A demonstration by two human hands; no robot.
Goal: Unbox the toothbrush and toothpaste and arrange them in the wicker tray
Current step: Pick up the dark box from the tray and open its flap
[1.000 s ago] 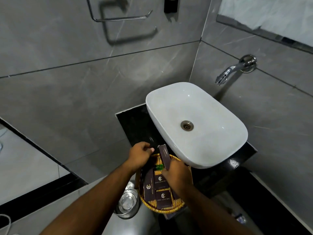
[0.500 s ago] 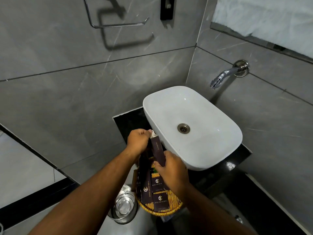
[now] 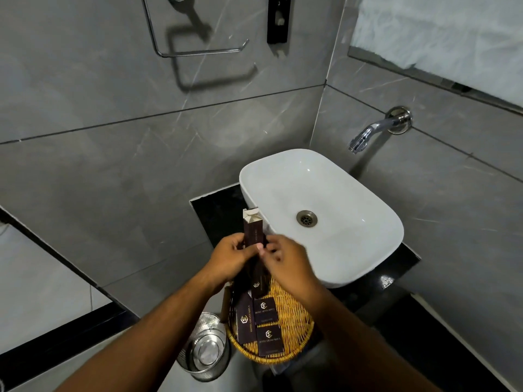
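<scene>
Both hands' grip (image 3: 261,251) holds open-topped box (image 3: 254,230) above box-filled wicker tray (image 3: 294,315).

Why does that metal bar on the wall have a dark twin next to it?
Head view: light casts the towel bar's shadow onto the grey wall; the right hand looks smeared by motion; the wide lens bends the tile lines.

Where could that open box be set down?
The tray's right half, between the small boxes and its rim, is bare wicker. The black counter left of the sink is free. The tray's left side is crowded.
</scene>
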